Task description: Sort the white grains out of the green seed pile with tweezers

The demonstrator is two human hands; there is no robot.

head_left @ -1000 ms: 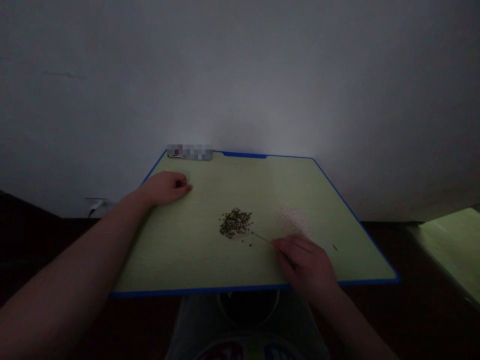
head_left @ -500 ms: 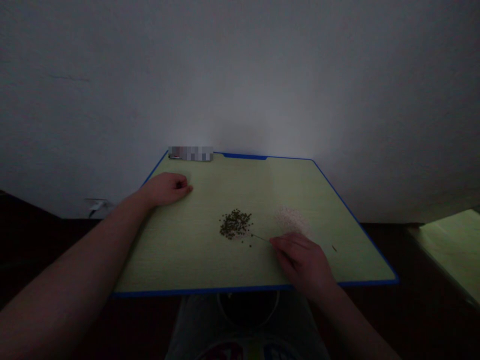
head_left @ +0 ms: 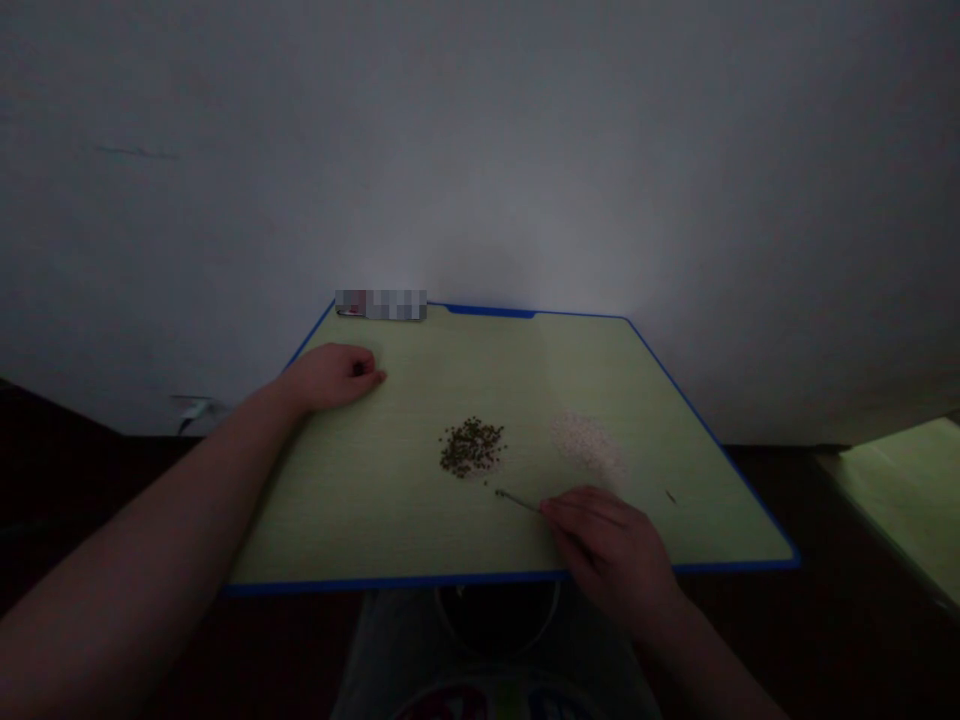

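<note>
A pale green table [head_left: 375, 500] with a blue edge stands against a white wall. In its middle lies a small heap of dark green beans [head_left: 471, 447]. To the right of it is a patch of white grains [head_left: 589, 443]. My right hand [head_left: 611, 548] is closed on thin tweezers [head_left: 517, 500], whose tips rest on the table just below the bean heap, by a stray bean. My left hand [head_left: 334, 375] lies curled in a loose fist at the far left of the table, and I cannot see anything in it.
A single dark bean [head_left: 670, 496] lies apart near the table's right edge. A second green tabletop [head_left: 900, 490] shows at the far right. My lap and a dark round thing [head_left: 495, 620] sit below the near edge.
My right hand has drawn back toward me, and the tweezer tips have moved from the edge of the bean heap to a spot lower on the table. The left hand has stayed still.
</note>
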